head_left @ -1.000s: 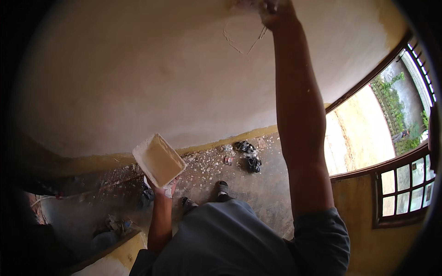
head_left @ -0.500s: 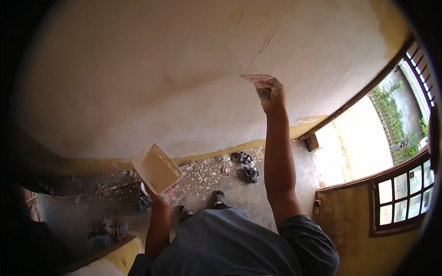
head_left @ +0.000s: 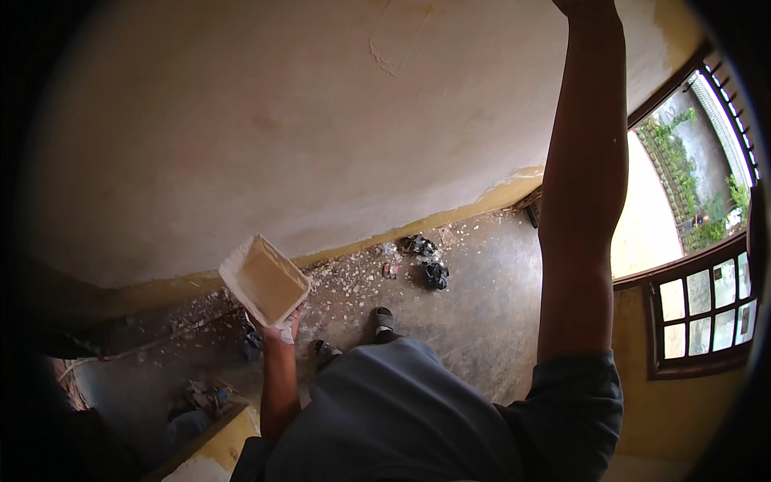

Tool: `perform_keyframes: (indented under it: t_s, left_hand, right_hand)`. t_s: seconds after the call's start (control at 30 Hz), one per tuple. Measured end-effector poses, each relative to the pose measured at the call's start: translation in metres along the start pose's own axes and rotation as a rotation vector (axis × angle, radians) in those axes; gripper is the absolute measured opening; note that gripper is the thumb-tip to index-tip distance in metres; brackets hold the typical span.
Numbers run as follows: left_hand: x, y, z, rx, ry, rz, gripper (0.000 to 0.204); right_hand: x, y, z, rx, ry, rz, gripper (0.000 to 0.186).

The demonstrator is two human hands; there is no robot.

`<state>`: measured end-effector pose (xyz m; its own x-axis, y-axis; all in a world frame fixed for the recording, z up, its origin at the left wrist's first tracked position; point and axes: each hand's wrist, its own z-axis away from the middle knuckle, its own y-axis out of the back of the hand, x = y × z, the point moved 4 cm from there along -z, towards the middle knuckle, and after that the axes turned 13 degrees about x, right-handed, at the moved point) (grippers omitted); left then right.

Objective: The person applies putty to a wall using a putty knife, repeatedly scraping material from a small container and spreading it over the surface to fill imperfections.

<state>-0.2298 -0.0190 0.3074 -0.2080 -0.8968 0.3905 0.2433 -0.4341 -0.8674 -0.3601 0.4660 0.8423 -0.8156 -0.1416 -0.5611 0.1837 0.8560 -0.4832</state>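
My left hand (head_left: 279,328) holds a white rectangular tub (head_left: 291,299) from beneath, its palm and fingers against the underside. Smooth beige paste (head_left: 269,277) lies inside the tub, which is tilted beside the lower part of the wall. My right arm stretches up past the wall on the right; only the base of my right hand (head_left: 580,6) shows at the top edge, and its fingers are cut off by the frame. The pale wall (head_left: 265,169) is coated unevenly, with a raised V-shaped ridge of paste (head_left: 391,71) high up.
White flakes and crumbs (head_left: 345,277) litter the concrete floor along the wall. Black plastic bags (head_left: 434,275) lie among them. Low at left is a ledge (head_left: 201,438) beside a pile of rubble. At right are an opening to the outdoors and a brown-framed window (head_left: 707,325).
My right hand, which held a flat pinkish scraper at the wall, has risen out at the top edge. The tub has shifted slightly up and left in the picture.
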Motion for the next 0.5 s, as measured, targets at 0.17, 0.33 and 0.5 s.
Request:
perform_keyframes:
  t_s: [0.17,0.33,0.5]
  left_hand:
    - [0.003,-0.003,0.001,0.094,-0.026,-0.017,0.059]
    - [0.003,-0.003,-0.017,-0.186,-0.027,0.004,0.062]
    - [0.0,-0.004,-0.016,-0.042,-0.02,0.031,0.063]
  right_hand:
    - [0.064,0.051,0.129,0.317,-0.333,0.031,0.006]
    - [0.147,0.154,0.233,0.761,-0.634,0.333,0.009]
    - [0.183,0.163,0.16,0.614,-0.674,0.003,0.009]
